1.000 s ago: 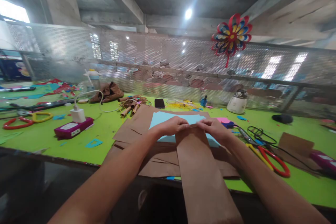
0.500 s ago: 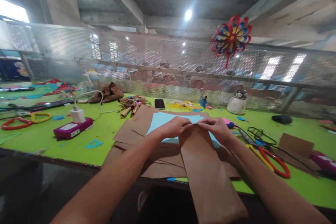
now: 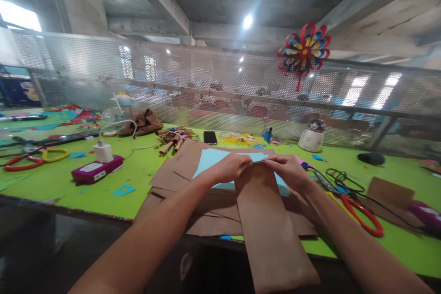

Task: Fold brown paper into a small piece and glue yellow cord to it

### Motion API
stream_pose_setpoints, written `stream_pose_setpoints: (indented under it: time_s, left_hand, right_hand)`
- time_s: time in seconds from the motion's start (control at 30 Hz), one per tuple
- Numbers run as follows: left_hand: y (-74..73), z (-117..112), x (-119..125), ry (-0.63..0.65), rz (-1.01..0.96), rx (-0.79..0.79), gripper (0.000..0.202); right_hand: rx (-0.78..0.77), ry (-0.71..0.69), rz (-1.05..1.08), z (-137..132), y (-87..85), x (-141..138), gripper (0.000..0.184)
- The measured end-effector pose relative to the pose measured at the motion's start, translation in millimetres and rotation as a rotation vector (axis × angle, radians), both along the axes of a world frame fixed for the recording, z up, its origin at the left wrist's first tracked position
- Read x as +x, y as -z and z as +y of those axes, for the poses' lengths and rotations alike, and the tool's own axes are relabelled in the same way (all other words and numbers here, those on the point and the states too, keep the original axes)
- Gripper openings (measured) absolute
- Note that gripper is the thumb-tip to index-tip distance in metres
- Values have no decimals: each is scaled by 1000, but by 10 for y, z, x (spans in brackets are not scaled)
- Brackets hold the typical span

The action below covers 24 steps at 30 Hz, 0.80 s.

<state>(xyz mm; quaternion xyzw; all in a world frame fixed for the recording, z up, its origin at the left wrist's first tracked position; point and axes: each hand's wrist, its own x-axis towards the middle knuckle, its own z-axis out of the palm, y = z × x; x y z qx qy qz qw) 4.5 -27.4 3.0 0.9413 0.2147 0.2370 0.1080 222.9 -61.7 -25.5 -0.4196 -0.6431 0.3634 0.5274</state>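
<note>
The left hand and right hand each keep a pinched grip on the upper edge of the brown paper strip, apparently to hold that edge straight. The strip slopes toward 5 o'clock, past the front of the table. Light blue sheets lie at 11 o'clock on brown sheets, probably for easy reach. Relative to one second ago, the strip's lower end has come into view; both hands sit slightly nearer 3 o'clock.

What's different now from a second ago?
The left hand and right hand have shifted slightly right with the brown paper strip, whose near end has come into view. Neither hand let go. The phone and white charger stayed put.
</note>
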Motion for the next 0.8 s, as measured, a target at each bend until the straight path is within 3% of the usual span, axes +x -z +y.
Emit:
stream_pose_setpoints:
  time_s: [0.2,0.37,0.6,0.8]
  left_hand:
    - [-4,8,14,16,7,-24,19]
    - [14,28,21,-2,40,-53,21]
    - [34,76,5,20,44,-150,25]
    - [47,78,7,61,65,-221,31]
  right_hand:
    - [32,101,1,26,28,9,17]
    - [57,158,-62,14,37,-16,23]
    - [38,22,-168,-49,-53,-47,30]
    - [66,44,-237,-39,-60,-43,26]
